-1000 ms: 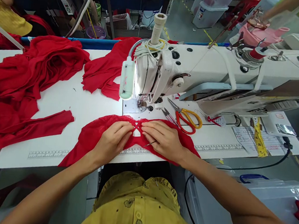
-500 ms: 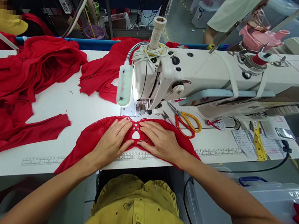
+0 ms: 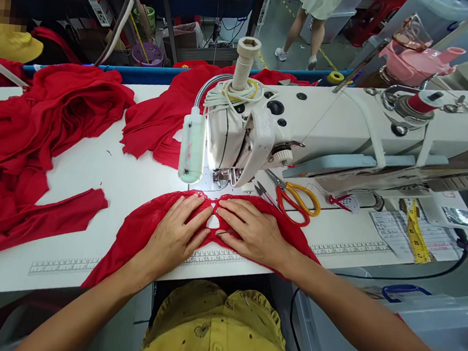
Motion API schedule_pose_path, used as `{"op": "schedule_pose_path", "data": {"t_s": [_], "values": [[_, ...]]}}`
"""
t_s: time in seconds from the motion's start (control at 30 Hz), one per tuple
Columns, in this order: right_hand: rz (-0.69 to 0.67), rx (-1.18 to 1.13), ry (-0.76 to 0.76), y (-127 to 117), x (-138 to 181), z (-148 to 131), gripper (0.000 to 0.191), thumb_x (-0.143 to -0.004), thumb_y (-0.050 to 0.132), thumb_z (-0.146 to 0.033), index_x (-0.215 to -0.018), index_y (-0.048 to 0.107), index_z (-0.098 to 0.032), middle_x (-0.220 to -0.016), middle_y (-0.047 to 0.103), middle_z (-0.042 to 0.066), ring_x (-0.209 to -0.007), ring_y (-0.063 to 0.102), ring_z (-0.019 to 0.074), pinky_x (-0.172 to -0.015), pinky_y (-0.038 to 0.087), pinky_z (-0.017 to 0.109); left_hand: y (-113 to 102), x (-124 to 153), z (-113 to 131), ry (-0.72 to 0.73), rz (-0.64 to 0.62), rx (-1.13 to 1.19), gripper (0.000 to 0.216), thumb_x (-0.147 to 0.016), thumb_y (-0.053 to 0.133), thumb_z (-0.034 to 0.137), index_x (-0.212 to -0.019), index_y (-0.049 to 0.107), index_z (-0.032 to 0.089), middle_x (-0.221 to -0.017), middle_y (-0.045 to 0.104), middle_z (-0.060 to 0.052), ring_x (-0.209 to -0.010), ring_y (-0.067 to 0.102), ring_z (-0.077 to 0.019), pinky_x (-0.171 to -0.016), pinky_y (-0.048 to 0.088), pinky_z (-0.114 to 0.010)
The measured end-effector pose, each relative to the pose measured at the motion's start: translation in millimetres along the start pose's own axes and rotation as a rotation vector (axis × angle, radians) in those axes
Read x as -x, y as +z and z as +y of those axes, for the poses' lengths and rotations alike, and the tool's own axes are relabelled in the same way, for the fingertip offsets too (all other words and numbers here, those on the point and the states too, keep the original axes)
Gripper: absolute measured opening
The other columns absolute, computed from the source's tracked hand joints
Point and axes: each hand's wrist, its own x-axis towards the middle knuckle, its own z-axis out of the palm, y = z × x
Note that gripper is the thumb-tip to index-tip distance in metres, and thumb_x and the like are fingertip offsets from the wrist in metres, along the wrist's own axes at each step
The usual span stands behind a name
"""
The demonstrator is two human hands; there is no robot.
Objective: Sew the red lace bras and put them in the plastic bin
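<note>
A red lace-edged garment piece (image 3: 138, 238) lies spread on the white sewing table, with small openings at its middle. My left hand (image 3: 180, 228) rests flat on it left of the openings, fingers spread. On the other side, my right hand (image 3: 251, 229) also lies flat, its fingertips close to the middle. A thin dark sliver shows by the right fingers; I cannot make out what it is. Just beyond the fabric stands the sewing machine's presser foot (image 3: 220, 178), apart from it. Scissors with red and yellow handles (image 3: 303, 199) lie beyond my right hand, beside other metal blades (image 3: 264, 193).
Red fabric heaps (image 3: 80, 102) cover the table's left, with more red fabric (image 3: 152, 119) behind the lamp (image 3: 193, 147). The white sewing machine (image 3: 329, 115) spans the back right. A yellow measuring tape (image 3: 417, 235) lies over papers. A person (image 3: 320, 8) stands beyond the table.
My left fingers have shifted across the middle, covering part of the crossed openings. The view has moved slightly, and the person in the background is farther off.
</note>
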Motion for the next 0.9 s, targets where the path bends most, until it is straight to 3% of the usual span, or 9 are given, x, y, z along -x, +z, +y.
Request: {"op": "schedule_pose_path", "data": {"t_s": [0.2, 0.53, 0.73, 0.9], "values": [[0.006, 0.024, 0.014, 0.3, 1.0, 0.8, 0.043, -0.099, 0.056, -0.043, -0.131, 0.064, -0.016, -0.135, 0.066, 0.011, -0.123, 0.06, 0.0257, -0.072, 0.061, 0.031, -0.9, -1.6, -0.3, 0.015, -0.009, -0.029, 0.039, -0.099, 0.056, 0.025, -0.137, 0.056, 0.016, -0.142, 0.055, -0.019, -0.136, 0.05, -0.034, -0.113, 0.044, -0.057], [-0.02, 0.048, 0.028, -3.0, -1.2, -1.5, 0.038, -0.099, 0.056, -0.041, -0.129, 0.067, -0.02, -0.135, 0.066, 0.01, -0.121, 0.06, 0.0252, -0.054, 0.052, 0.026, -1.7, -2.8, 1.3, 0.021, -0.009, -0.029, 0.037, -0.098, 0.057, 0.021, -0.135, 0.059, 0.019, -0.142, 0.054, -0.018, -0.137, 0.049, -0.0335, -0.114, 0.043, -0.057], [-0.02, 0.064, 0.026, 0.3, -0.1, 0.0, 0.038, -0.099, 0.055, -0.041, -0.129, 0.066, -0.02, -0.134, 0.066, 0.01, -0.122, 0.06, 0.0258, -0.055, 0.054, 0.027, 0.2, -1.7, -0.4, 0.031, -0.01, -0.035, 0.037, -0.098, 0.056, 0.022, -0.135, 0.058, 0.019, -0.142, 0.053, -0.018, -0.137, 0.048, -0.0335, -0.113, 0.043, -0.058], [0.021, 0.069, -0.03, -13.6, -2.1, -5.7, 0.035, -0.1, 0.055, -0.04, -0.125, 0.067, -0.019, -0.132, 0.067, 0.011, -0.121, 0.061, 0.0251, -0.074, 0.059, 0.032, -11.3, -6.4, 6.0, 0.033, -0.028, -0.015, 0.034, -0.099, 0.055, 0.023, -0.133, 0.058, 0.017, -0.14, 0.054, -0.019, -0.133, 0.05, -0.0333, -0.108, 0.048, -0.055]]}}
